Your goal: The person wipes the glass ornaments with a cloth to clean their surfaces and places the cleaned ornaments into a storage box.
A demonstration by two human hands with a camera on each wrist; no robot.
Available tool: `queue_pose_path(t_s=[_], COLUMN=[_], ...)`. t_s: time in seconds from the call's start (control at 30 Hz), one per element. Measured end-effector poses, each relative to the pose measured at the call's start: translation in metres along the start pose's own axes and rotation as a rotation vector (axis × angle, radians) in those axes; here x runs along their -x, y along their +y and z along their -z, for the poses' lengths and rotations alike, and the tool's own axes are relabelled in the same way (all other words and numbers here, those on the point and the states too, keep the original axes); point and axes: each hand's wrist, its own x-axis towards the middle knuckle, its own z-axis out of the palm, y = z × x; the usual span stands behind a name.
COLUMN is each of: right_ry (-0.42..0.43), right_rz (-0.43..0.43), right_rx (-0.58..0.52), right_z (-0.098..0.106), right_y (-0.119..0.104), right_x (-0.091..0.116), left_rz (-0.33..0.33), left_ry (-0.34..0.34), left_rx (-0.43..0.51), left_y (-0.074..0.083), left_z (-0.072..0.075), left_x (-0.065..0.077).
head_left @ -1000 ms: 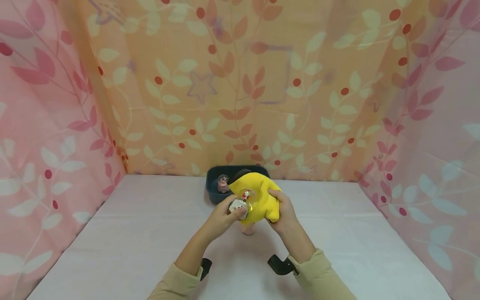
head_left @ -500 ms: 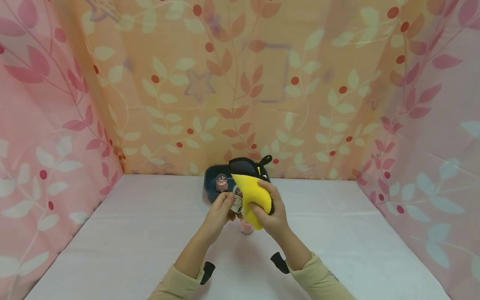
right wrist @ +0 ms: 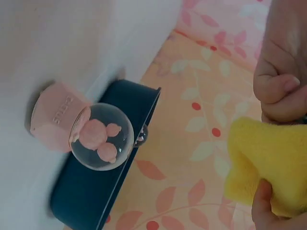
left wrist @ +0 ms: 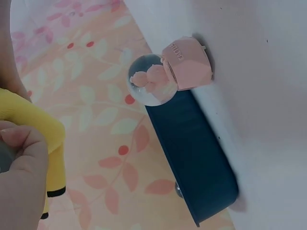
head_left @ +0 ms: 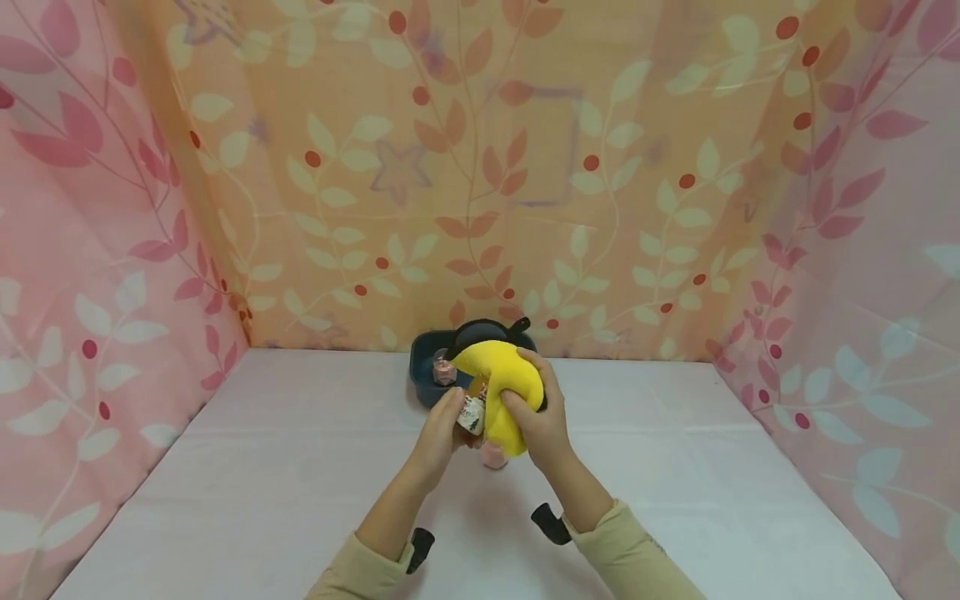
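Observation:
My left hand [head_left: 435, 435] grips a snow globe [head_left: 472, 415] by its white, patterned base. Over the globe's clear dome lies part of a yellow plush cleaning mitt [head_left: 501, 365] with black trim and a black loop. My right hand [head_left: 550, 418] holds that mitt bunched, its thumb pressing the yellow fabric on the near side. Most of the dome is hidden by the mitt. Below the hands a pink snow globe [left wrist: 189, 64] stands on the table, with pink ball shapes inside its clear dome; in the right wrist view the mitt [right wrist: 268, 165] shows beside my fingers.
Behind the hands, a dark blue bin [head_left: 427, 390] sits near the back of the white table [head_left: 300, 467]. Inside it rests another snow globe [head_left: 443, 371] with a pinkish base. Patterned curtains [head_left: 480, 167] enclose the back and both sides.
The mitt went from lying spread behind the globe to being bunched in my right hand. Its black cuff rose, then dipped slightly as the yellow fabric shifted over the dome.

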Motion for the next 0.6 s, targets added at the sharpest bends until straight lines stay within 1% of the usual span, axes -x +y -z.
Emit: queue_pose_path(t_s=[0.07, 0.13, 0.23, 0.33, 0.47, 0.6], right_ry=[0.009, 0.013, 0.021, 0.012, -0.007, 0.003], right_rz=[-0.096, -0.170, -0.260, -0.347, -0.463, -0.596], right_rx=[-0.112, -0.207, -0.314, -0.409, -0.501, -0.518], right_z=[0.0019, 0.0033, 0.0054, 0.0065, 0.0074, 0.0079], right_y=[-0.0008, -0.0019, -0.0017, -0.0019, -0.0020, -0.0019], right_x=[-0.0025, -0.0043, -0.0060, -0.0074, -0.0088, -0.0104], left_rz=[-0.005, -0.013, -0.011, 0.005, 0.019, 0.032], left_ry=[-0.019, -0.047, -0.081, -0.095, -0.097, -0.108], left_rx=[0.013, 0.027, 0.046, 0.059, 0.076, 0.092], left_y=[-0.0003, -0.0007, -0.0017, -0.0021, -0.0018, -0.0023], left_z=[0.0004, 0.0012, 0.0025, 0.0034, 0.0041, 0.0048], left_x=[0.0006, 0.0010, 0.0012, 0.0014, 0.0018, 0.0022])
